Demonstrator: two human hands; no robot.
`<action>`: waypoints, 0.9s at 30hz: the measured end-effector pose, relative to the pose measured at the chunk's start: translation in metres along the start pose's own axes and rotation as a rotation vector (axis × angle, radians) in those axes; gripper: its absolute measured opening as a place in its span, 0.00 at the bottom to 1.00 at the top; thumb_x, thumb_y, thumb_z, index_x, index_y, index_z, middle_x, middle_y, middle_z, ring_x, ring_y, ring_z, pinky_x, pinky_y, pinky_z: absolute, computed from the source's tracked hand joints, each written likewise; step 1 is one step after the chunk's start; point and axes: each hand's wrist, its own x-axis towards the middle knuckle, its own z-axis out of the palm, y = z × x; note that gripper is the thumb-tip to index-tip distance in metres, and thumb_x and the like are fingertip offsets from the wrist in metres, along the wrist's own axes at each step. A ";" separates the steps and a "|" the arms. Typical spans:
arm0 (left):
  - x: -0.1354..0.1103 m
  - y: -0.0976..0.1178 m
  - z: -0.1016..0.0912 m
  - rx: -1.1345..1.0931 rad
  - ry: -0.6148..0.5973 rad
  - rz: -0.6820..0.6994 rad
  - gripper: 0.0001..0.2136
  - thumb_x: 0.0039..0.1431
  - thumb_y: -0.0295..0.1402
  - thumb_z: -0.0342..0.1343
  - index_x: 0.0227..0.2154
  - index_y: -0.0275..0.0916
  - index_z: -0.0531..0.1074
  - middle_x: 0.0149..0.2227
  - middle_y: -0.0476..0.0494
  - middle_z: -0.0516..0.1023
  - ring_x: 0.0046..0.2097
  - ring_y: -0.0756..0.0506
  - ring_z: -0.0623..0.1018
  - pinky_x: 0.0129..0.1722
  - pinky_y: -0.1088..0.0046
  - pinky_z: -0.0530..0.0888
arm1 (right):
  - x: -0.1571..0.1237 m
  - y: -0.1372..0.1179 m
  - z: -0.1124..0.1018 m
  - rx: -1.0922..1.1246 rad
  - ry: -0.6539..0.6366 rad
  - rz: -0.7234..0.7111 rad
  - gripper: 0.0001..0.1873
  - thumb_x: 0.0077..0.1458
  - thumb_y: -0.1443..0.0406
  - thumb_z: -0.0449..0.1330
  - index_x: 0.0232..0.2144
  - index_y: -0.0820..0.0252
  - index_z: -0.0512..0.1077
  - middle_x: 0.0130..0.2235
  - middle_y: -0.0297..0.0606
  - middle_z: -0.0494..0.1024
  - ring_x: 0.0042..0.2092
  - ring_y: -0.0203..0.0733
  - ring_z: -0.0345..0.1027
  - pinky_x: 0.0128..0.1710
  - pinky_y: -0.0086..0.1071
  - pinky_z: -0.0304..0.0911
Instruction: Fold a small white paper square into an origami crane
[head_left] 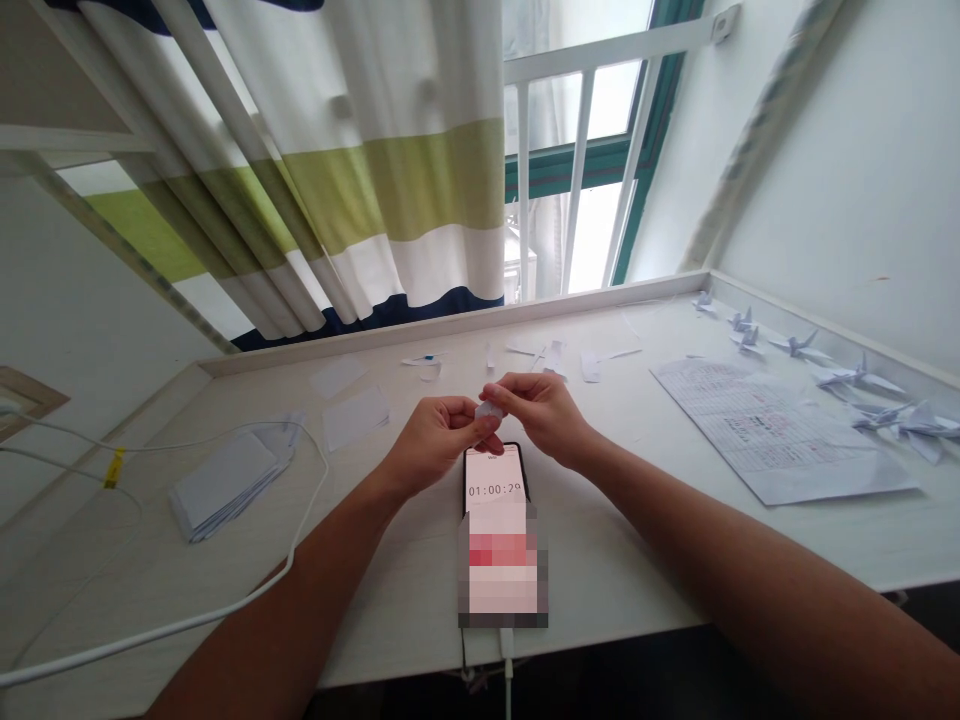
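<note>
Both my hands meet above the middle of the white desk (630, 560), pinching one small folded piece of white paper (489, 409) between them. My left hand (439, 435) grips its lower left side with fingers curled. My right hand (544, 410) pinches its upper right edge. Directly beneath them lies a phone (495, 480) showing a timer reading about one hour, its lower screen blurred. Most of the folded paper is hidden by my fingers.
A stack of white paper squares (225, 485) lies at left beside a white cable (225, 610). Loose paper scraps (555, 355) sit near the window. A printed sheet (780, 430) lies at right, with several folded paper cranes (862, 378) along the wall. A striped curtain (337, 190) hangs behind.
</note>
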 end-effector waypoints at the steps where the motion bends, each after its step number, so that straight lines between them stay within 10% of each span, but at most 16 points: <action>1: 0.000 0.001 -0.001 -0.008 0.006 -0.011 0.18 0.55 0.49 0.71 0.33 0.37 0.81 0.31 0.38 0.87 0.34 0.40 0.86 0.42 0.61 0.82 | 0.000 0.000 0.000 -0.010 0.007 -0.008 0.17 0.56 0.50 0.72 0.28 0.57 0.83 0.28 0.35 0.80 0.31 0.37 0.70 0.35 0.34 0.66; 10: 0.011 -0.007 -0.011 -0.028 0.142 0.047 0.19 0.54 0.49 0.71 0.36 0.36 0.80 0.32 0.38 0.87 0.33 0.41 0.86 0.39 0.62 0.82 | 0.006 0.008 -0.014 -0.075 0.133 0.063 0.20 0.57 0.47 0.69 0.33 0.58 0.85 0.29 0.37 0.81 0.31 0.38 0.69 0.36 0.37 0.68; 17: 0.020 -0.023 -0.023 0.213 0.181 0.096 0.14 0.61 0.45 0.63 0.34 0.38 0.80 0.29 0.43 0.84 0.33 0.44 0.82 0.40 0.64 0.78 | 0.007 0.016 -0.023 -0.675 0.147 -0.150 0.12 0.62 0.57 0.65 0.43 0.54 0.83 0.41 0.43 0.85 0.43 0.50 0.77 0.47 0.48 0.71; 27: 0.028 -0.049 -0.038 0.693 0.343 0.051 0.03 0.56 0.33 0.65 0.28 0.43 0.81 0.48 0.40 0.81 0.57 0.35 0.73 0.62 0.51 0.68 | 0.011 0.029 -0.028 -1.022 -0.291 -0.275 0.18 0.69 0.66 0.59 0.57 0.48 0.79 0.62 0.40 0.79 0.67 0.57 0.68 0.64 0.61 0.64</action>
